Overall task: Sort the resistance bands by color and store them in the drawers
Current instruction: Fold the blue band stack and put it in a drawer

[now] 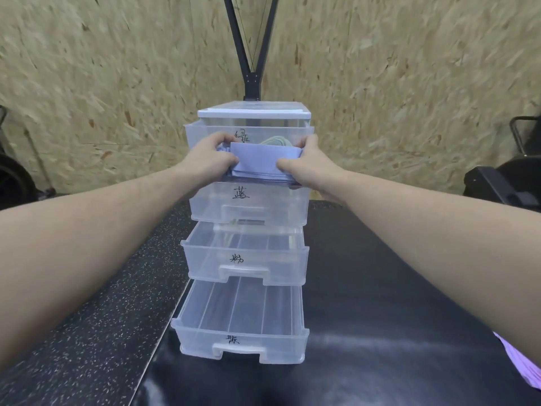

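A clear plastic drawer unit (254, 114) stands on the dark floor, its drawers pulled out by different amounts and each marked with a handwritten label. Folded blue resistance bands (257, 164) sit at the top of the second drawer (248, 206). My left hand (212, 158) grips their left end and my right hand (304, 162) grips their right end. Pale green bands (275, 141) lie in the top drawer (205, 134) behind them. The third drawer (244, 259) and the bottom drawer (240, 326) show nothing inside.
A purple band (521, 363) lies on the black mat at the right edge. A speckled rubber floor strip (87, 317) runs on the left. A chipboard wall stands behind, with a black frame (251, 80) and dark equipment (503, 183) at the right.
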